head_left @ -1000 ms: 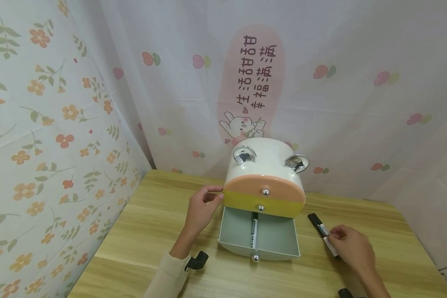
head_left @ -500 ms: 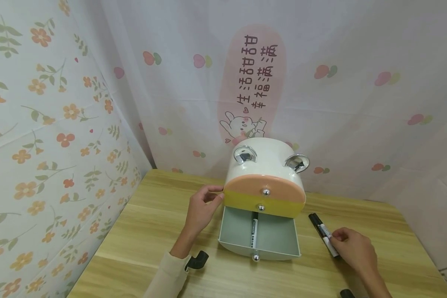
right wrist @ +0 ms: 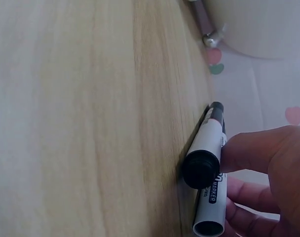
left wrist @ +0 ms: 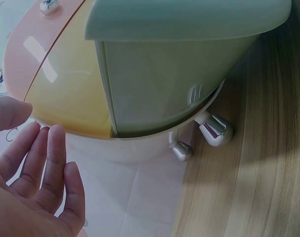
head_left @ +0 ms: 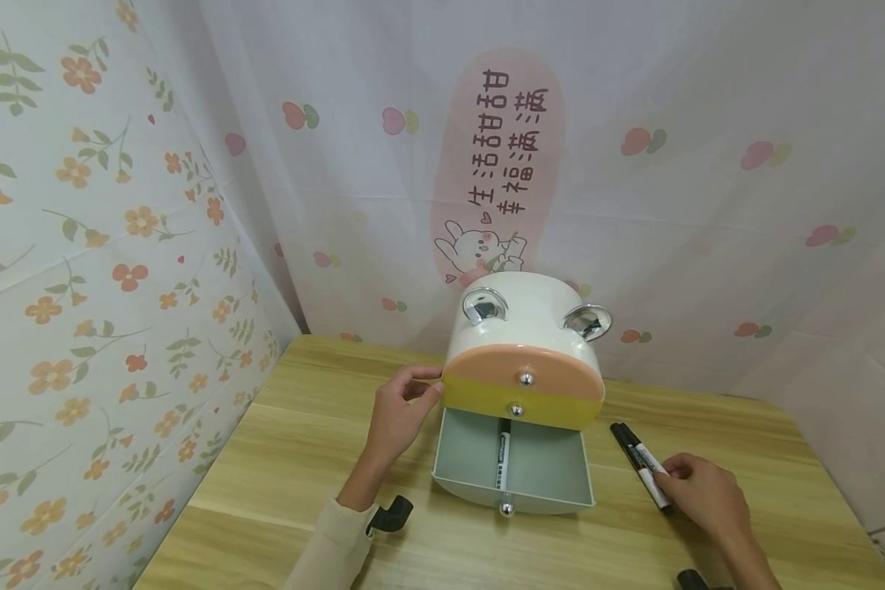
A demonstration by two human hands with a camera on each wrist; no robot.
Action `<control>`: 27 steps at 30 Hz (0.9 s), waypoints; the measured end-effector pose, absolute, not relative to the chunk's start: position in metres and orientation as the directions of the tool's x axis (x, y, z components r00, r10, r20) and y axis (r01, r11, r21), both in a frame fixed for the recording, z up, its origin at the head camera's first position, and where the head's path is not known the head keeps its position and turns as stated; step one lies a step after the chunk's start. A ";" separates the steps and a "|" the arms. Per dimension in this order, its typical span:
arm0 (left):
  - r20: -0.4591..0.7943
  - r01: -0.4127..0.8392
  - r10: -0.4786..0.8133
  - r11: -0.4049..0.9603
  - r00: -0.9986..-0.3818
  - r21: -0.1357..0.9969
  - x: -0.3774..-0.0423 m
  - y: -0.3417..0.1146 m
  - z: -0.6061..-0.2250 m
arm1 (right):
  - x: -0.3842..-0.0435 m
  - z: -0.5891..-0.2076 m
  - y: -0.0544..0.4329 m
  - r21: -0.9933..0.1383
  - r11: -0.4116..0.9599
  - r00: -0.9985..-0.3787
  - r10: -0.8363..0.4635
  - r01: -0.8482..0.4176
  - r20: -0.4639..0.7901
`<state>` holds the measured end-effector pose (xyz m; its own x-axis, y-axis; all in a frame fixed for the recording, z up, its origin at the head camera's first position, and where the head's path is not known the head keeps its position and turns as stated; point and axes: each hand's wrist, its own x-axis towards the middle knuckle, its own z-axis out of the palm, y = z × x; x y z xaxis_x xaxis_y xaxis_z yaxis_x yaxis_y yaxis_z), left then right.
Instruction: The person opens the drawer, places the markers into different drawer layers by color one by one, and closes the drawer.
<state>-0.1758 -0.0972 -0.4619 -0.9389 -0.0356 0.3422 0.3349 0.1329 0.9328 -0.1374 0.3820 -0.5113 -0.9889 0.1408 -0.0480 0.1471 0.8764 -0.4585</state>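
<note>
A frog-like white drawer box [head_left: 519, 315] has an orange drawer [head_left: 501, 365], a yellow drawer [head_left: 479, 399] and a pulled-out pale green drawer [head_left: 546, 467]. One marker [head_left: 502, 463] lies in the green drawer. My left hand [head_left: 401, 414] touches the box's left side at the orange and yellow drawers; the left wrist view shows its fingers [left wrist: 55, 153] loosely extended at the edge. Right of the box, my right hand [head_left: 704, 496] pinches one of two black-capped markers between thumb and fingers. This labelled marker [right wrist: 211, 207] lies against the other marker [right wrist: 207, 136], low over the table.
The wooden table [head_left: 265, 459] carries the box and markers. Behind it hangs a printed curtain [head_left: 354, 180], and a flowered cloth [head_left: 118, 328] closes off the left side. Silver knobs [left wrist: 214, 129] stick out under the box.
My right hand has shifted slightly right and toward me. The two markers beside it now show more separately side by side. My left hand and the drawer box have not moved.
</note>
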 end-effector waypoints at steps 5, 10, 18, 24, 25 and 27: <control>0.346 0.339 -0.035 0.136 -0.938 0.931 -0.176 -0.098 -0.461 | -0.138 -0.511 0.383 -0.458 0.876 -0.989 0.140 0.148 -0.052; 0.343 0.335 -0.036 0.135 -0.939 0.932 -0.175 -0.098 -0.461 | -0.137 -0.511 0.383 -0.455 0.876 -0.987 0.143 0.158 -0.067; 0.346 0.338 -0.038 0.135 -0.937 0.931 -0.175 -0.097 -0.461 | -0.135 -0.508 0.381 -0.469 0.867 -0.985 0.163 0.170 -0.055; 0.341 0.334 -0.037 0.126 -0.939 0.934 -0.175 -0.097 -0.461 | -0.134 -0.501 0.378 -0.487 0.856 -0.984 0.169 0.174 -0.054; 0.341 0.334 -0.037 0.126 -0.939 0.934 -0.175 -0.097 -0.461 | -0.134 -0.500 0.378 -0.490 0.855 -0.984 0.168 0.172 -0.051; 0.342 0.335 -0.038 0.127 -0.939 0.934 -0.175 -0.097 -0.461 | -0.133 -0.499 0.376 -0.490 0.856 -0.985 0.168 0.164 -0.037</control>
